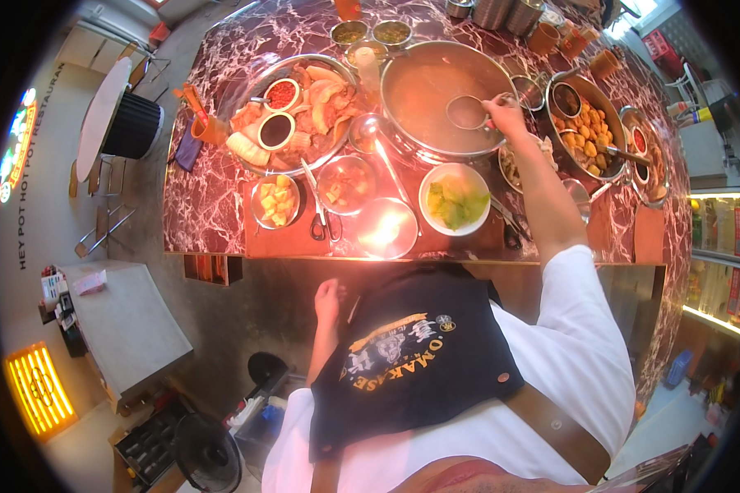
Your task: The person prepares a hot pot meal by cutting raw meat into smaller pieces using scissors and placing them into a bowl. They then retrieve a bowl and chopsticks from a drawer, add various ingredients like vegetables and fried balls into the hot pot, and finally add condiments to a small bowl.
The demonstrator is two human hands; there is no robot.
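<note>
My right hand [503,116] is closed on the handle of a round strainer or ladle [466,112], whose bowl lies over the cloudy broth in a large metal pot [387,126]. Below the pot stands a white bowl with leafy greens [455,198]. My left hand [328,301] hangs beside the black apron [407,363], below the table edge, with its fingers curled; whether it holds anything cannot be told. A long metal ladle [390,161] rests between the pot and a shiny metal bowl [387,228].
Left on the marble-patterned table [205,229] are a platter of meats [327,98], scissors [318,215] and a bowl of yellow chunks [275,201]. At right stand a pot of brown balls [586,132] and more scissors [510,222]. Metal cups [496,13] line the far side.
</note>
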